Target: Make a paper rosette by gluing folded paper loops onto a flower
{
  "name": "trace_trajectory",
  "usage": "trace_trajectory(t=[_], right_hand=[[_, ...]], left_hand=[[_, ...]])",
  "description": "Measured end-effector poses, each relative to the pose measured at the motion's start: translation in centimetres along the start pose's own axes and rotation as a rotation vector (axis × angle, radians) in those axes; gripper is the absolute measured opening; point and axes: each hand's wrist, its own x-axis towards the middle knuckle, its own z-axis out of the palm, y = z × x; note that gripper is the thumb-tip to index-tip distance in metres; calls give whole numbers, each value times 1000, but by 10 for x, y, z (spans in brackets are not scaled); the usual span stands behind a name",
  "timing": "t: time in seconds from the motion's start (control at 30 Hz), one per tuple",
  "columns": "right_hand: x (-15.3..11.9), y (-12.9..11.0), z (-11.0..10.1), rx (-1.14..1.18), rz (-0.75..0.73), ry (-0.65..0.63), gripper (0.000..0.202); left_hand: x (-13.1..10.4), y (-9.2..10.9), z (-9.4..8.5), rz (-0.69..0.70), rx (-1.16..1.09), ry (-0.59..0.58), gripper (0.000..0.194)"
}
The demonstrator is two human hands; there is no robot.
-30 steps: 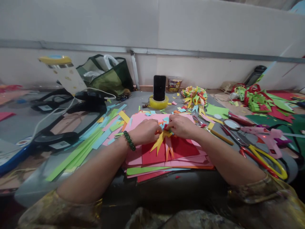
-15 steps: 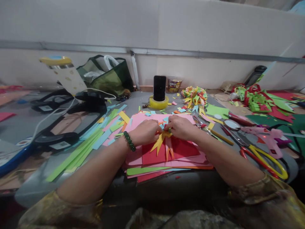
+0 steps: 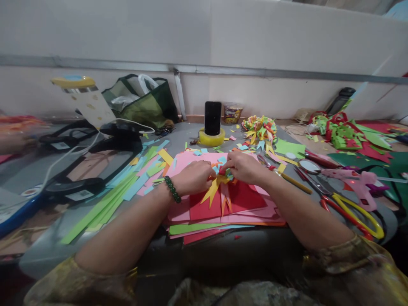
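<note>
A paper piece with yellow, pink and blue pointed tails (image 3: pixel 218 189) lies over a red sheet (image 3: pixel 245 197) on a stack of pink sheets (image 3: pixel 183 212). My left hand (image 3: pixel 198 175), below a green bead bracelet (image 3: pixel 172 189), is closed on the left side of the paper piece. Opposite it, my right hand (image 3: pixel 240 168) pinches the upper right part, close to a small red bit. The fingertips nearly meet, and they partly hide the middle of the piece.
Green and blue strips (image 3: pixel 105 208) lie left. A phone (image 3: pixel 213 118) stands in yellow tape (image 3: pixel 211 137). Rightward are a paper garland (image 3: pixel 259 127), scissors (image 3: pixel 347 212) and a pink glue gun (image 3: pixel 353 182). Another person's blurred hand (image 3: pixel 14 142) is at far left.
My right hand has shifted slightly, showing more of the blue and red paper between my hands. Another person's hand with orange-red material has appeared at the far left.
</note>
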Motion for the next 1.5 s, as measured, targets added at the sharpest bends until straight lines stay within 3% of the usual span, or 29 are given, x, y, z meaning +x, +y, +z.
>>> trace_trajectory(t=[0.1,0.2,0.27,0.43,0.67,1.5], right_hand=[[1,-8,1,-44,22,-98,41],[2,-11,1,-49,15,-105,38],[1,-7,0,-32,5,-61,37],[-1,4,-1,38,18,190,41],[-1,-11,-1,-44,34,-73,41],[-2,-15,1,-93,8,-64,34]], left_hand=[[0,0,0,-1,2,-11,27],[0,-1,1,2,-3,0,26],[0,-2,2,4,-10,3,26],[-1,-3,2,16,-37,14,25],[-1,-1,0,10,-11,-18,27],[-1,-6,4,53,-54,-14,36]])
